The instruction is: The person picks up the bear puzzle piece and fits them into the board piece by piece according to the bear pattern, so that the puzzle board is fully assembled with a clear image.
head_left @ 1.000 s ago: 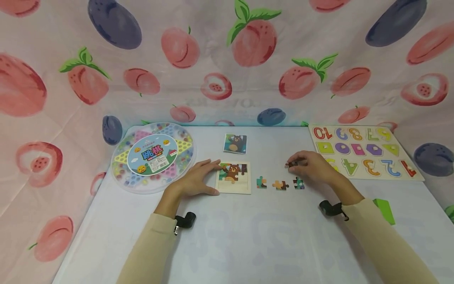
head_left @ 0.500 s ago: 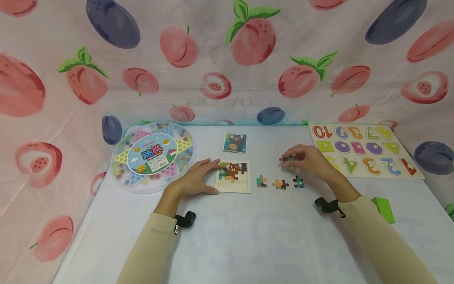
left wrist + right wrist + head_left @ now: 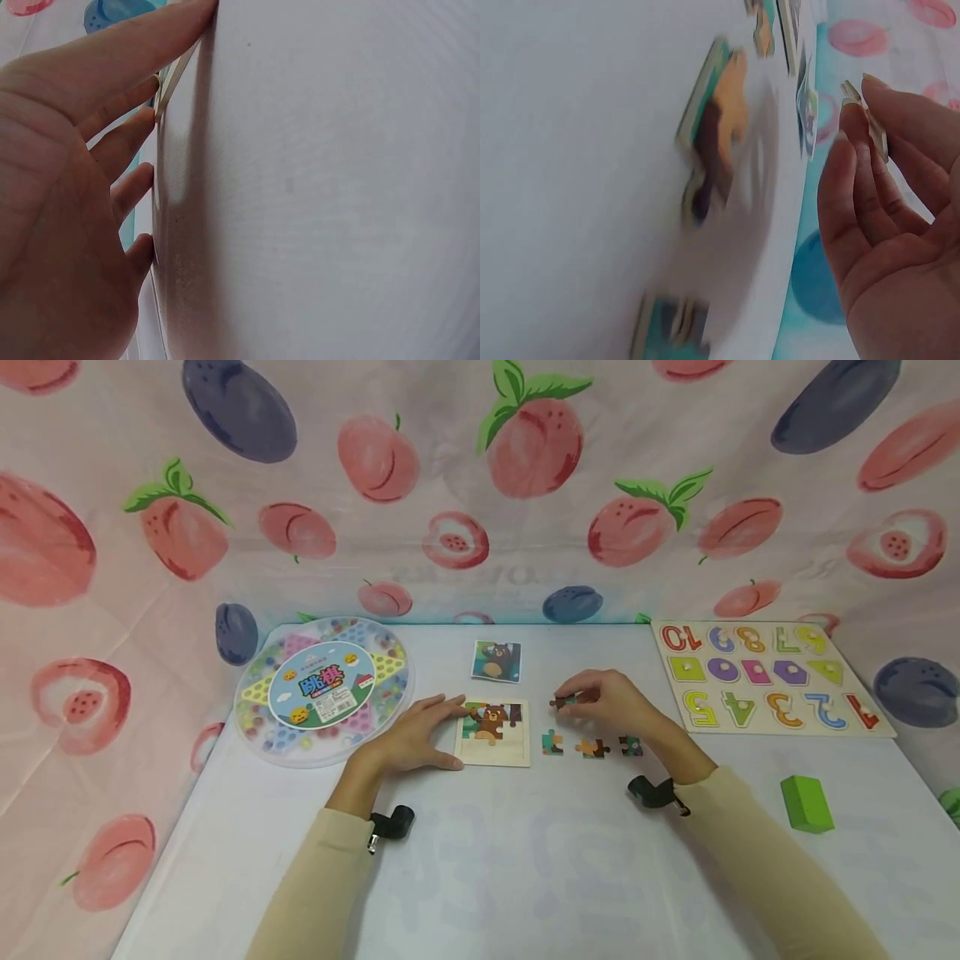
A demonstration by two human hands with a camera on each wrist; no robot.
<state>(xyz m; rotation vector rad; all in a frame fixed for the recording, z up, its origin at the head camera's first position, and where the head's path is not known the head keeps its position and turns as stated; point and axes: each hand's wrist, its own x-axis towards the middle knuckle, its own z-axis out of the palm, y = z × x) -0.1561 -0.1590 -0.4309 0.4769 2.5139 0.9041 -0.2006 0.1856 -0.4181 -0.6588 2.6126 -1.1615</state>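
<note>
A square wooden puzzle tray (image 3: 495,758) lies mid-table with part of a bear picture fitted along its top and left. My left hand (image 3: 408,737) rests at the tray's left edge, thumb and fingers spread and nearly straight. Between thumb and fingertips, my right hand (image 3: 615,700) pinches a dark jigsaw piece (image 3: 562,702) just above the table, right of the tray. The right wrist view shows this held piece (image 3: 876,129) edge-on. Below that hand lie three loose pieces: a teal one (image 3: 552,742), an orange and brown one (image 3: 592,749) and a dark teal one (image 3: 631,746).
Behind the tray lies a bear picture card (image 3: 497,662). A round Chinese checkers set (image 3: 325,692) sits at the left. At the back right is a wooden number board (image 3: 776,677), with a green block (image 3: 807,804) in front of it. A fruit-print curtain (image 3: 517,539) hangs behind.
My right hand has moved left towards the tray, carrying the jigsaw piece. The green block and the number board's near left corner have come into fuller view. My left hand has stayed put.
</note>
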